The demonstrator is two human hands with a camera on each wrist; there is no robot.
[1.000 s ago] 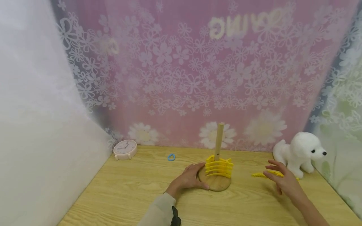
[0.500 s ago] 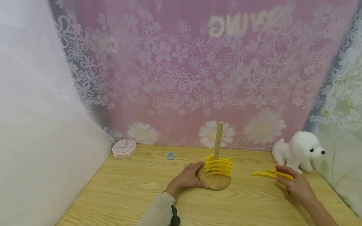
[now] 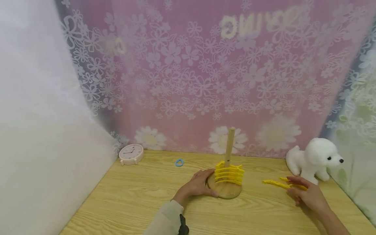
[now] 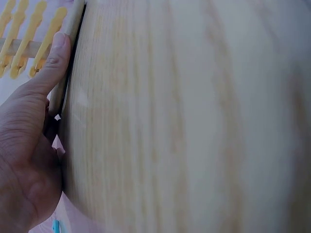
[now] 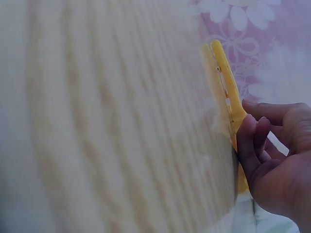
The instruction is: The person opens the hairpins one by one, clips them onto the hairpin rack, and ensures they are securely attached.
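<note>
My left hand (image 3: pixel 198 185) holds the left rim of a round wooden base (image 3: pixel 227 192); its thumb (image 4: pixel 57 58) shows against the rim in the left wrist view. An upright wooden post (image 3: pixel 230 143) rises from the base, with several matching yellow pieces (image 3: pixel 229 174) stacked loosely round its lower part. To the right, my right hand (image 3: pixel 308 192) pinches the right end of another flat yellow plastic piece (image 3: pixel 274 183), which has a gap in its outline. Edge-on in the right wrist view, this yellow piece (image 5: pixel 227 87) is thin; its full shape cannot be made out.
A small blue ring (image 3: pixel 179 162) lies on the wood-grain table (image 3: pixel 141 195). At the back left sits a pale pink clock (image 3: pixel 131 154). A white toy dog (image 3: pixel 314 160) stands behind my right hand. A pink floral curtain (image 3: pixel 191 81) closes off the back.
My right hand, earlier spread over the flat yellow piece, has moved right and taken hold of its right end. The piece has turned slightly. My left hand keeps its place on the base.
</note>
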